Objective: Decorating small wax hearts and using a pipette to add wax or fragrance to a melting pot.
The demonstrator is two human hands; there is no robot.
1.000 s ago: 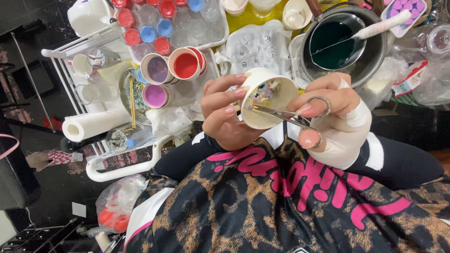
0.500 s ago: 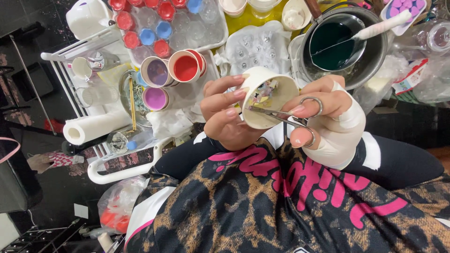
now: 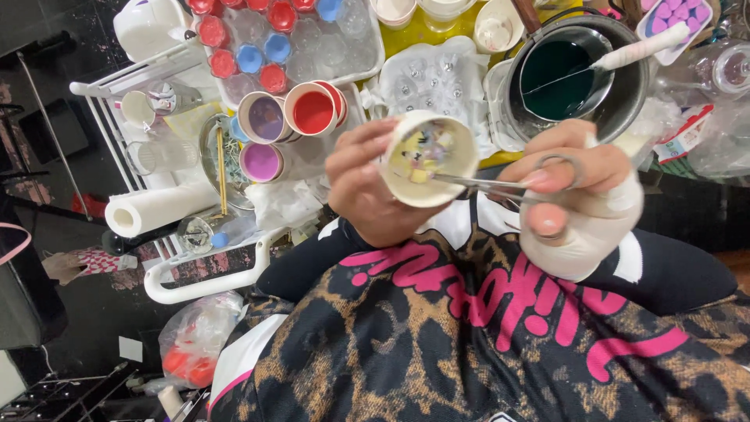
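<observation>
My left hand point(image 3: 361, 191) holds a small white cup point(image 3: 428, 156) tilted toward me, with little colourful bits inside it. My right hand point(image 3: 574, 199), wrapped in a white bandage around the palm and wrist, grips a pair of metal scissors point(image 3: 500, 186) by the finger loops. The scissor tips reach over the cup's rim into its mouth. Both hands are raised in front of my chest, above a leopard-print top with pink lettering.
Behind the hands stands a metal pot of dark green liquid point(image 3: 566, 78) with a white stirrer point(image 3: 641, 47). Purple point(image 3: 266, 117) and red point(image 3: 314, 112) paint cups, a clear tray of small pots point(image 3: 312, 39), a paper towel roll point(image 3: 156, 209) and a white rack point(image 3: 203, 281) sit to the left.
The cup and scissors have shifted slightly left and the cup's mouth faces me more. The scissor tips stay inside the cup.
</observation>
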